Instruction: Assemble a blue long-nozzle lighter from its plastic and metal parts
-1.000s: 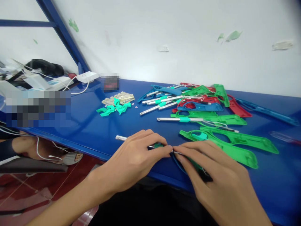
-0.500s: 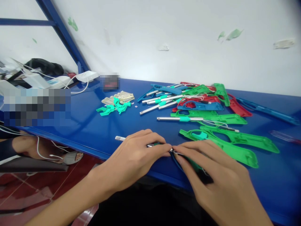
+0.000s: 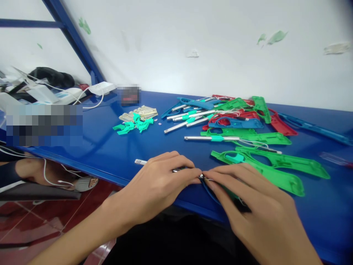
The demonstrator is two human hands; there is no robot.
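Observation:
My left hand (image 3: 162,184) is closed around a metal tube (image 3: 140,162), whose slotted end sticks out at the left. My right hand (image 3: 256,202) pinches the blue-edged handle piece (image 3: 211,192) that the tube runs into; a thin wire and a dark part show beneath the fingers. The fingertips of both hands nearly meet at the joint. Green handle shells (image 3: 286,180) lie just beyond my right hand. Another metal tube with a teal sleeve (image 3: 198,138) lies farther back.
Red, blue and green shells with metal tubes (image 3: 176,127) are heaped on the blue table (image 3: 104,147). Teal clips (image 3: 127,128) and beige pieces (image 3: 142,112) lie left of them. A white power strip (image 3: 102,88) is at the back left. Someone's leg (image 3: 41,173) shows at lower left.
Both hands keep nearly the same pose on the tube and handle piece. The view has shifted very slightly.

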